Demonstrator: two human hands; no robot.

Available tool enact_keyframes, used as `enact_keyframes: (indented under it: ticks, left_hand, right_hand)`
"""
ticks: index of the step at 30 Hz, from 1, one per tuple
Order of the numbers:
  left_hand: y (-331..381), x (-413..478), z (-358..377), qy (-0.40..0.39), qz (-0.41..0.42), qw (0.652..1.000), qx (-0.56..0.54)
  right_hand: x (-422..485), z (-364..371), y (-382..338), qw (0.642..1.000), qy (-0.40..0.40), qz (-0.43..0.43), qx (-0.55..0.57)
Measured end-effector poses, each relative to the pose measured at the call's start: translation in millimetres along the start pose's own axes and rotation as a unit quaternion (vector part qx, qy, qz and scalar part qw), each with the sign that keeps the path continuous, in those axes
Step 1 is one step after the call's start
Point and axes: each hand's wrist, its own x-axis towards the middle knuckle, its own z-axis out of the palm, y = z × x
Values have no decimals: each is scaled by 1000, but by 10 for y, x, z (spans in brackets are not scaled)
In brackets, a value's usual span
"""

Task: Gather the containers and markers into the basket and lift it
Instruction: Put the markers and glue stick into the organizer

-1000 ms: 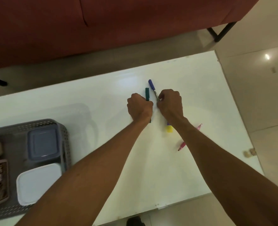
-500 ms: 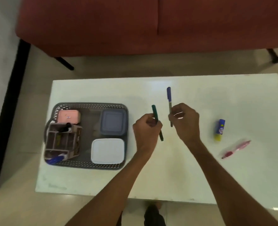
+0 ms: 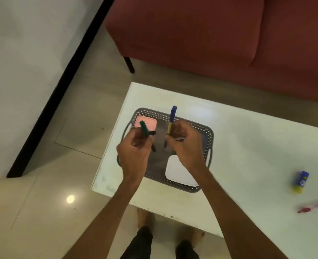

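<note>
**Both hands over the basket, a marker in each**

Nearest on the white tabletop (image 3: pixel 247 146), a blurred pink pen (image 3: pixel 315 207) and a blue-and-yellow glue stick (image 3: pixel 301 182) lie well to the right, apart from the hands. The left hand (image 3: pixel 135 152) grips a green marker (image 3: pixel 144 129); the right hand (image 3: pixel 187 146) grips a blue-capped marker (image 3: pixel 172 116). Both are held above the grey perforated plastic basket (image 3: pixel 209 135). Inside it, a white lidded container (image 3: pixel 176 171) sits below the right wrist, and a pink lidded container (image 3: pixel 150 122) lies at the far left corner, behind the green marker.
</note>
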Motion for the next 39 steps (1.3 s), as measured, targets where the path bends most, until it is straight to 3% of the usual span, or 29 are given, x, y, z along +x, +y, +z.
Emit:
enact_keyframes:
  ticks: [8, 23, 39]
  left_hand:
    - [-588, 434, -777, 66, -9, 998, 19]
    - [-972, 432, -650, 24, -63, 997, 35]
    - [-1045, 543, -593, -24, -51, 984, 167]
  right_hand:
    - [199, 1078, -147, 995, -64, -2, -73]
    - [336, 1497, 191, 948, -120, -70, -286]
    - [297, 1338, 179, 969, -81, -62, -227]
